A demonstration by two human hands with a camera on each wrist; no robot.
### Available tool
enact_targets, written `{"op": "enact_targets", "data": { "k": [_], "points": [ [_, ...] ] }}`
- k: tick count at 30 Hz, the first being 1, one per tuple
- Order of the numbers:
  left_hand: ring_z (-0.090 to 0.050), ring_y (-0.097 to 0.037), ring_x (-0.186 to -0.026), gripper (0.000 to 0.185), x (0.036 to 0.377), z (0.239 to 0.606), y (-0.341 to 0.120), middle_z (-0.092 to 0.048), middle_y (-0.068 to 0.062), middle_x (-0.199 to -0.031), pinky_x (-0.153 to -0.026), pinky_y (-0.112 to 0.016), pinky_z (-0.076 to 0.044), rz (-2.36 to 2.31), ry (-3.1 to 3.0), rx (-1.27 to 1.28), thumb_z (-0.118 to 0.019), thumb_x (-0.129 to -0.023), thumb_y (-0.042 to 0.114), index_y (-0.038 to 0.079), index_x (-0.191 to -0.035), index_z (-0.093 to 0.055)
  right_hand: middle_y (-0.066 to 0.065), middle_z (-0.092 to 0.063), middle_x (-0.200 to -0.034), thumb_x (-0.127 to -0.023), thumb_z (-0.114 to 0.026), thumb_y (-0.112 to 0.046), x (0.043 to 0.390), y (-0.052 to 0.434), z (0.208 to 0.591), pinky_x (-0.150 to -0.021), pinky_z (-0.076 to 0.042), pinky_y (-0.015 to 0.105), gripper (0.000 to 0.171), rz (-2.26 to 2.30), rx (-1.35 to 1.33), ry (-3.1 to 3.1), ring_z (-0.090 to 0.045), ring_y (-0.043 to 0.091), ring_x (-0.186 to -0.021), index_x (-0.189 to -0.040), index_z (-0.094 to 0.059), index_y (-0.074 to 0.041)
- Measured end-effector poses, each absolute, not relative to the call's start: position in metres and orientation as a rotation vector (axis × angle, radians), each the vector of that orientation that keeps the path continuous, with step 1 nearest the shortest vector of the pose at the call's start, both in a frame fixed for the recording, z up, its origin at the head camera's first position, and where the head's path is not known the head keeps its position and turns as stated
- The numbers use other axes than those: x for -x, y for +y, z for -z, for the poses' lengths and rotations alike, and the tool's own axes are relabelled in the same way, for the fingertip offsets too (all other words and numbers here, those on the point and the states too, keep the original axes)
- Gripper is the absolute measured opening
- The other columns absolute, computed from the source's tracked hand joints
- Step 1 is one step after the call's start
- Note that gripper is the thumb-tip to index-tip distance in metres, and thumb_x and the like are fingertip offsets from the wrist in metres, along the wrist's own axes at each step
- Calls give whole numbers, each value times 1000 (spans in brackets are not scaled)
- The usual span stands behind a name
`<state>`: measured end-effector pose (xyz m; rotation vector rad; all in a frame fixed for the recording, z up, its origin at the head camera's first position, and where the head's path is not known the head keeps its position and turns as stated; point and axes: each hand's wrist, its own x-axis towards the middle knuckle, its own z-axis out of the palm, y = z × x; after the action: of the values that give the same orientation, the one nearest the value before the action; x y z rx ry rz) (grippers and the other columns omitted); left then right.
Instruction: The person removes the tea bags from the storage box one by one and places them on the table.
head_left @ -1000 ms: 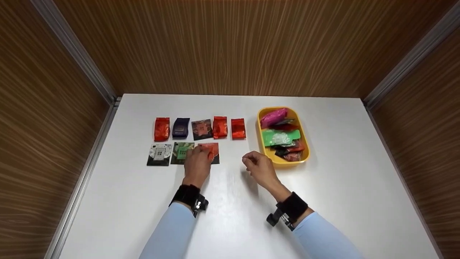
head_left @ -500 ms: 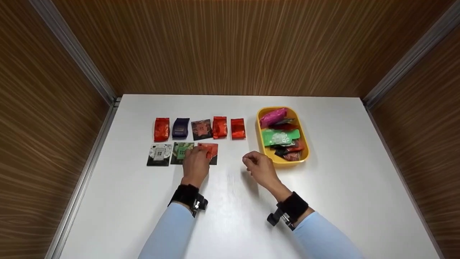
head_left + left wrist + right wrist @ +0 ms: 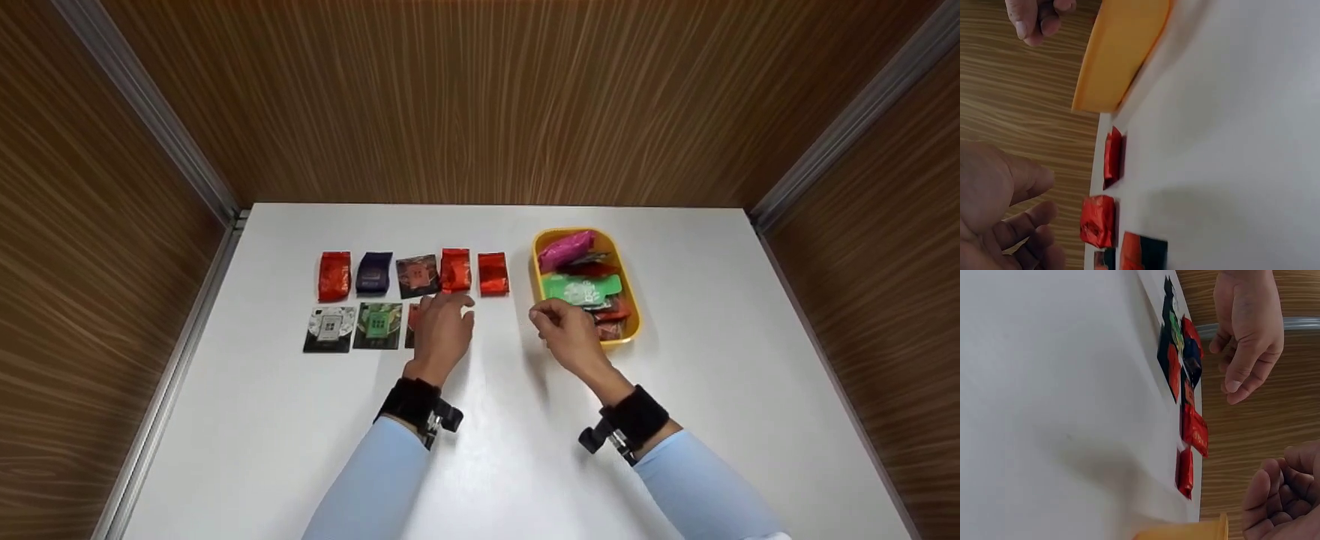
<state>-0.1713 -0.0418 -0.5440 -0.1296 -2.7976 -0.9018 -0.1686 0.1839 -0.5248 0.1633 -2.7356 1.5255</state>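
My left hand point(image 3: 444, 330) is raised off the table over a red-and-black square sachet point(image 3: 1173, 371), holding nothing, its fingers loosely bent. In the head view the hand hides most of that sachet. To its left lie a green sachet point(image 3: 379, 325) and a white-and-black sachet point(image 3: 330, 328). Near the front left part of the yellow basket point(image 3: 636, 319), my right hand point(image 3: 574, 337) hovers with loosely curled fingers and nothing in them. Inside the basket are a green packet point(image 3: 577, 289), a pink packet point(image 3: 566, 250) and several darker sachets.
A back row on the white table point(image 3: 480, 465) holds a red packet point(image 3: 334, 276), a dark blue packet point(image 3: 373, 272), a dark square sachet point(image 3: 418, 276), and two more red packets, one point(image 3: 455, 270) beside the other point(image 3: 493, 274). Wood-grain panels point(image 3: 480, 97) enclose the table.
My left hand has let go of the red-and-black sachet, lifted and shifted right. The right hand has moved slightly right, over the basket's near edge. The head view has shifted a little.
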Motion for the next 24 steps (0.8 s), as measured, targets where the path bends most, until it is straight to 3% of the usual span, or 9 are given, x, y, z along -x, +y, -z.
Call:
{"op": "enact_targets", "data": {
  "k": [6, 11, 14, 21, 24],
  "points": [
    [-60, -29, -111, 19, 181, 531, -3, -74, -9, -117, -93, -39, -50, 1050, -2814, 204, -71, -101, 15, 11, -118, -79, 17, -74, -91, -105, -63, -20, 193, 221, 520, -65, -51, 25, 22, -1444, -27, -2762, -67, 19, -75, -109, -75, -2],
    [-62, -30, -114, 20, 190, 530, 23, -74, -8, -116, -100, -38, -49, 1038, -2830, 309, -72, -100, 17, 12, -118, -78, 16, -76, -97, -106, -59, -22, 221, 251, 520, -74, -50, 31, 26, -1243, 151, -2788, -65, 22, -78, -111, -76, -2],
    [-62, -28, -116, 22, 194, 532, 36, -74, -7, -117, -100, -37, -49, 1066, -2861, 314, -70, -101, 18, 13, -121, -77, 15, -74, -97, -106, -58, -22, 236, 263, 520, -72, -49, 35, 27, -1166, 232, -2800, -63, 24, -79, -111, -75, -1],
    [-60, -26, -116, 31, 194, 539, 57, -71, -8, -122, -98, -35, -49, 1116, -2896, 361, -72, -102, 23, 11, -129, -73, 5, -54, -71, -106, -56, -23, 248, 270, 520, -60, -40, 37, 30, -951, 246, -2924, -52, 24, -65, -81, -60, -6],
    [-59, -27, -119, 40, 193, 541, 64, -68, -9, -129, -100, -35, -50, 1113, -2911, 383, -73, -101, 27, 11, -137, -68, 8, -54, -69, -104, -56, -23, 247, 270, 521, -59, -41, 41, 34, -794, 208, -2967, -55, 28, -65, -74, -52, -10]
  ]
}}
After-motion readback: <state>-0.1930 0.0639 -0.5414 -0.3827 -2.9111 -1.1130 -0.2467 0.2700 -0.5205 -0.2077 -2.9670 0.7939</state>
